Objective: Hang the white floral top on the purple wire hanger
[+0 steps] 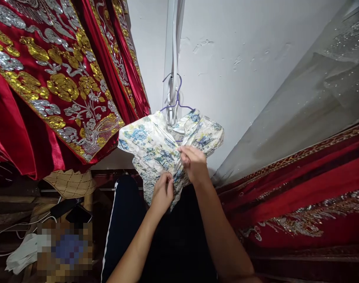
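White cloth printed with blue and yellow flowers forms the shirt (150, 145), seen in the head view. It hangs on a purple wire hanger (178, 90), whose hook is at a pale strap (174, 43) running down in front of the wall (226, 59). The lower part of the shirt hangs in front of the person's dark trousers (128, 212). The right hand (193, 159) is narrowed to a pinch on the front edge, just below the neckline; the left hand (163, 189) is likewise drawn in, thumb against fingers, on the same front lower down. Whether a button lies under either set of fingertips cannot be told.

Handling, as judged from the drape: the shirt should be light, soft and limp, with no stiffness of its own beyond the shape lent by the hanger at the shoulders. The fine creases over the body suggest a thin, crinkled weave, more apt to bunch than to slip. It is unlikely to be fragile, though a hard pull downward could drag a shoulder off the thin wire or swing the hanger. The doubled front edge offers the firmest hold for the fingertips; the shoulder seams, backed by wire, would suit lifting. A loose sleeve gives poorer control.
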Motion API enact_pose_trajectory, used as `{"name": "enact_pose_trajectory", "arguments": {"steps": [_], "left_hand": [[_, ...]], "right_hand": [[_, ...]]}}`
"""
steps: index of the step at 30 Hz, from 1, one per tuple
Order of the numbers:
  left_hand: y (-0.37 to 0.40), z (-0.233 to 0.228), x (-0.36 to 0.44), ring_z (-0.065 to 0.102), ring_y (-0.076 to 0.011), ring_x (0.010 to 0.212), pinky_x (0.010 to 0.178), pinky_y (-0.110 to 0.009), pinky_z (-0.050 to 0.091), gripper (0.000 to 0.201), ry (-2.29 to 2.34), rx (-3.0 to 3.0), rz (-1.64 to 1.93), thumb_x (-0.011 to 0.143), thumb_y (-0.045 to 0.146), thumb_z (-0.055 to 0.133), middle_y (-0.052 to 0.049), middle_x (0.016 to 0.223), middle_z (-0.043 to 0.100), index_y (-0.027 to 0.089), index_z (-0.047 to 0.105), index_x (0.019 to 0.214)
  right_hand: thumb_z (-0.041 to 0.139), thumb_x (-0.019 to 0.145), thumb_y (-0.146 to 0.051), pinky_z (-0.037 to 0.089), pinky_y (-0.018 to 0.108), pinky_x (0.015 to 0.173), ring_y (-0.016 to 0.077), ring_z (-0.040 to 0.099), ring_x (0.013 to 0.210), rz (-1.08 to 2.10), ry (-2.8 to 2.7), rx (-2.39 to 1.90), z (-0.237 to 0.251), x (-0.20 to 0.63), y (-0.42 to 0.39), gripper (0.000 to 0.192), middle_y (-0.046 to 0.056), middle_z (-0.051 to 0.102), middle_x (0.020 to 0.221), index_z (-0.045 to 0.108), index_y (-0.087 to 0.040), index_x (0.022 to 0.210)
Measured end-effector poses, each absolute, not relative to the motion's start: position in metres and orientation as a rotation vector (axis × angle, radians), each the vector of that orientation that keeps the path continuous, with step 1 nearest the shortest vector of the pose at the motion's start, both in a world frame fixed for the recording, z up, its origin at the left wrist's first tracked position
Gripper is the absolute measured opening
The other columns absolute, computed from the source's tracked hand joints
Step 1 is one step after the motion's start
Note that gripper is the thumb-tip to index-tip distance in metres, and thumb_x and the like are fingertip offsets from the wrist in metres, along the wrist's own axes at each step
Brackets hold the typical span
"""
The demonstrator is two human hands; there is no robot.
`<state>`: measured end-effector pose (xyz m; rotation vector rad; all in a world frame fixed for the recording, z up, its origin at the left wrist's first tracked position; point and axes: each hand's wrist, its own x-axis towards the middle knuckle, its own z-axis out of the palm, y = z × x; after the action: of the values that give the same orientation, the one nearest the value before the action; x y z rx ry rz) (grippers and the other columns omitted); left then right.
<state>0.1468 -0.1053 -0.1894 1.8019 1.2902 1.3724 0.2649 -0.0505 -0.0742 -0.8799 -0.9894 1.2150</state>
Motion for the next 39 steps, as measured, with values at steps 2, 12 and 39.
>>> {"name": "enact_pose_trajectory", "arguments": {"steps": [2,12,39], "left_hand": [[-0.106,-0.195,0.141,0.056,-0.0181,0.075,0.073,-0.029,0.041,0.009,1.297,1.777,1.367,0.1,0.026,0.046,-0.002,0.082,0.056,0.021,0.054,0.099],[-0.077,-0.149,0.112,0.058,-0.0178,0.079,0.073,-0.029,0.043,0.016,1.157,1.828,1.355,0.101,0.034,0.052,-0.003,0.087,0.062,0.021,0.061,0.1],[-0.042,-0.14,0.018,0.069,-0.0198,0.09,0.09,-0.044,0.057,0.039,1.02,1.161,1.972,0.1,0.054,0.043,-0.006,0.085,0.07,0.022,0.05,0.079]], "right_hand": [[0.076,0.076,-0.035,0.015,0.022,0.04,0.0041,0.028,0.042,1.223,-1.063,-0.794,-0.043,0.264,-0.028,0.023,-0.006,0.047,0.053,0.069,-0.014,0.077],[0.067,0.083,-0.025,0.023,0.019,0.042,0.0047,0.037,0.043,1.044,-1.191,-0.729,-0.011,0.247,-0.029,0.012,-0.004,0.054,0.051,0.066,-0.016,0.075],[0.066,0.085,-0.035,0.02,0.027,0.05,0.0089,0.026,0.048,1.183,-1.048,-0.882,-0.148,0.25,-0.092,0.035,-0.007,0.033,0.049,0.046,-0.021,0.06]]}}
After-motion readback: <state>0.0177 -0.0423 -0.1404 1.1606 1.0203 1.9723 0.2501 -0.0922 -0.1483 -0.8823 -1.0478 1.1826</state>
